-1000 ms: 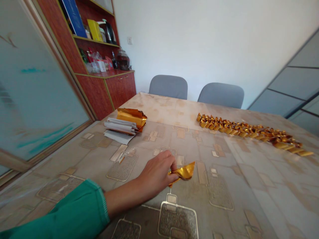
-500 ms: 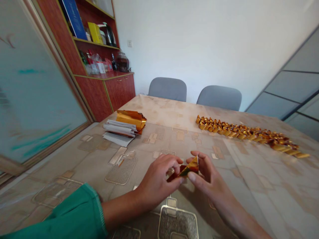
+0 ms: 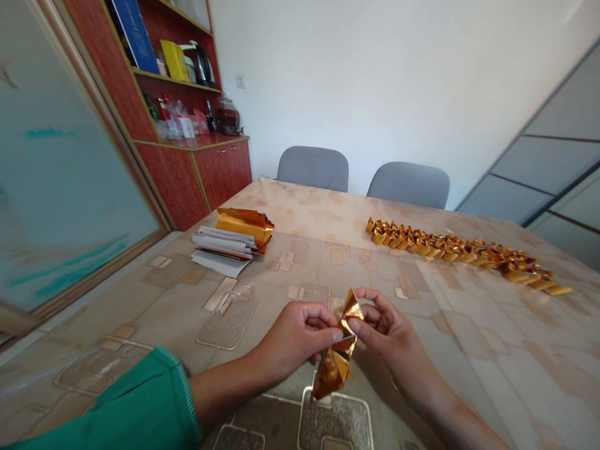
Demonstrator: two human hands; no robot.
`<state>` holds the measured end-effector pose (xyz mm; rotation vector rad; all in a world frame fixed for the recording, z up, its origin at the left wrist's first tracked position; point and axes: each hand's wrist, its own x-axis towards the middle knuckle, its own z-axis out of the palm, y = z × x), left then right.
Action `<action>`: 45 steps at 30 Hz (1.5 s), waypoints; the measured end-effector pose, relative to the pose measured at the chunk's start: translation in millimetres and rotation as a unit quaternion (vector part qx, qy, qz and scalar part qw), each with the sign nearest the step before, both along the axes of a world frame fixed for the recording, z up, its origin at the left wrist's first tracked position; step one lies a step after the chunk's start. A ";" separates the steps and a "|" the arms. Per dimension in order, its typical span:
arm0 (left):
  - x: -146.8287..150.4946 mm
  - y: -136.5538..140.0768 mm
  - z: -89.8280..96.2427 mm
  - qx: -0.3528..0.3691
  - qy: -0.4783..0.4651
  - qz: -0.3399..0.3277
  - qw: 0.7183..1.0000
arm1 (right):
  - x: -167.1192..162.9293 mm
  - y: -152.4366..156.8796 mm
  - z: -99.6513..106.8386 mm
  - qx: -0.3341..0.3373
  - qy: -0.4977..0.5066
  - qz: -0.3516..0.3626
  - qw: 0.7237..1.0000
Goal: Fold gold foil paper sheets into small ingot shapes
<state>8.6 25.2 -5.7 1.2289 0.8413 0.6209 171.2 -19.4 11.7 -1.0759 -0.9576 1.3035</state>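
A folded piece of gold foil paper (image 3: pixel 334 370) is held above the near part of the table, its long side running from upper right to lower left. My left hand (image 3: pixel 300 337) pinches it at the middle from the left, thumb against the foil. From the other side, my right hand (image 3: pixel 387 325) grips its upper part between thumb and fingers. Both ends of the foil come to points. The fingertips behind the foil are partly hidden.
Folded gold foil pieces (image 3: pixel 450 247) lie in long rows at the right on the patterned tablecloth (image 3: pixel 281 294). A stack of gold and white paper sheets (image 3: pixel 229 240) lies to the left. Grey chairs (image 3: pixel 313 167) stand beyond the table; a red cabinet (image 3: pixel 187 169) is at the back left.
The foil piece has been turned from lying across between the hands to a steep slant, with its lower end now showing below them. Both hands have shifted their hold on it.
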 end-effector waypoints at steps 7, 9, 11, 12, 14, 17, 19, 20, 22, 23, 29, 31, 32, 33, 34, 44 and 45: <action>-0.1 -0.5 2.3 0.009 -0.012 0.025 1.000 | 12.5 7.9 -1.9 -0.007 -0.032 -0.028 0.999; 0.3 -0.6 2.0 0.013 -0.020 0.023 0.999 | 12.3 9.7 -4.6 0.017 -0.050 -0.032 0.998; 0.9 -0.5 1.1 0.018 -0.022 0.019 0.999 | 10.7 11.6 -8.3 0.049 -0.070 -0.047 0.995; 1.2 -0.4 0.6 0.019 -0.022 0.016 0.999 | 10.0 12.6 -10.2 0.067 -0.084 -0.054 0.993; 1.7 -0.3 0.5 0.015 -0.026 0.014 0.999 | 10.2 14.4 -12.8 0.100 -0.114 -0.064 0.986; 2.0 0.0 3.3 -0.003 -0.046 0.034 0.998 | 17.0 15.0 -12.8 0.129 -0.149 -0.070 0.978; 1.5 0.3 6.2 -0.013 -0.070 0.072 0.995 | 24.8 13.1 -10.6 0.175 -0.214 -0.061 0.959; 1.0 0.4 7.5 -0.018 -0.086 0.094 0.992 | 28.4 11.6 -9.3 0.218 -0.275 -0.045 0.935; -0.1 0.5 9.6 -0.034 -0.125 0.133 0.983 | 33.3 8.3 -7.3 0.298 -0.392 0.007 0.870; -0.6 0.3 10.3 -0.044 -0.143 0.145 0.978 | 34.0 6.8 -6.6 0.327 -0.433 0.031 0.839; -1.0 -5.0 13.2 -0.080 -0.183 0.149 0.968 | 27.7 5.3 -5.0 0.386 -0.492 0.040 0.780; -0.3 -6.3 13.0 -0.077 -0.195 0.135 0.968 | 28.7 6.5 -4.1 0.396 -0.506 0.034 0.766; 0.0 -6.5 12.7 -0.076 -0.198 0.131 0.968 | 29.9 7.0 -3.7 0.397 -0.512 0.036 0.761; 0.0 -6.3 12.4 -0.077 -0.200 0.129 0.968 | 31.2 7.5 -3.4 0.395 -0.513 0.042 0.761; -0.1 -5.9 12.2 -0.078 -0.200 0.131 0.968 | 32.6 7.9 -3.1 0.391 -0.508 0.048 0.766; -1.8 -4.9 13.7 -0.065 -0.189 0.163 0.966 | 33.2 7.2 -5.8 0.358 -0.451 0.065 0.814; -1.4 -5.4 13.8 -0.062 -0.188 0.164 0.966 | 32.2 6.5 -4.9 0.362 -0.453 0.074 0.811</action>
